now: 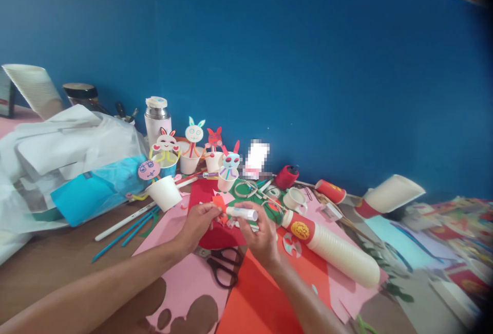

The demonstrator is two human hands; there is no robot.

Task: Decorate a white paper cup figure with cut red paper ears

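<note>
Between the fingers of my left hand (203, 223) is a small orange paper piece (219, 202). My right hand (260, 232) grips a white glue stick (242, 213), its tip against or very close to the orange paper. Under both hands lies a sheet of red paper (202, 190). Just below them, black-handled scissors (223, 267) rest on pink paper (188, 293) with shapes cut out of it. Beyond the hands stands a paper cup figure (229, 164) with a blue face and pink ears.
Several more cup figures (189, 162) stand at the back before a thermos (157, 115). To the right lies a long stack of paper cups (339, 252), near a white mug (296, 200) and orange paper (265, 298). Plastic-wrapped paper (69, 138) is piled at left, beside blue sticks (127, 228).
</note>
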